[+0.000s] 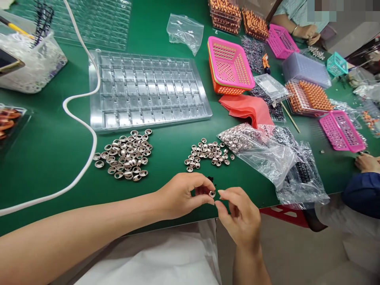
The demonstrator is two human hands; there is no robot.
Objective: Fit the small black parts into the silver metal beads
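My left hand [182, 196] pinches a small silver metal cap [211, 193] between thumb and fingertips at the near edge of the green table. My right hand [237, 215] is close beside it, fingers curled, its fingertips almost touching the cap; whether it holds anything is hidden. A small black part [211, 180] lies just behind my hands. Two loose piles of the same silver caps lie on the table: a larger pile [126, 154] to the left and a smaller pile [208, 153] straight ahead.
A clear plastic compartment tray [147, 91] lies behind the piles, a white cable [80, 118] curving left of it. Bags of parts [267, 152] sit right. Pink baskets [230, 65], orange parts trays and other people's hands [366, 162] fill the far right.
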